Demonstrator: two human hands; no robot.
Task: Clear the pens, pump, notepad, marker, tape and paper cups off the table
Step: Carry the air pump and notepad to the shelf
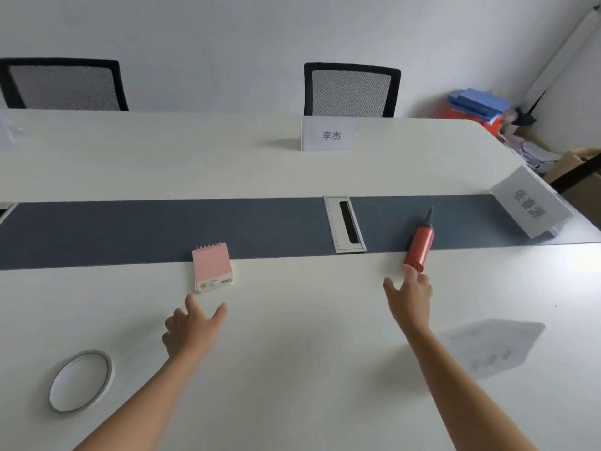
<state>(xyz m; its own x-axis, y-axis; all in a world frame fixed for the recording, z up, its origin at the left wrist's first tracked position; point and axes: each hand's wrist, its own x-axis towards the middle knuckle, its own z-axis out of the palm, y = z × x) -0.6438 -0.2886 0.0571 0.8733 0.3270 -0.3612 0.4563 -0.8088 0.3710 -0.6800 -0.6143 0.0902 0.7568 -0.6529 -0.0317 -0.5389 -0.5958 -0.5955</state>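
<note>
Pink and spiral-bound, the notepad lies on the white table, its ringed far edge overlapping the grey strip that runs across the middle. The left hand hovers just short of the pad's near edge, thumb and forefinger spread wide apart and the other fingers loosely curled; it holds nothing and does not touch the pad. To the right, the red pump lies slanted across the strip's near border, its dark nozzle pointing away. The right hand reaches out with fingers straight and thumb splayed to the left; one fingertip meets the pump's near end, though whether it truly touches I cannot tell. The tape lies flat beside the left forearm, well apart from both hands. A metal cable slot sits in the strip between notepad and pump. A name card stands at the far edge before a mesh chair, a second card at the strip's right end, and a third card beside the right forearm. Blue and red folders are piled in the far corner
</note>
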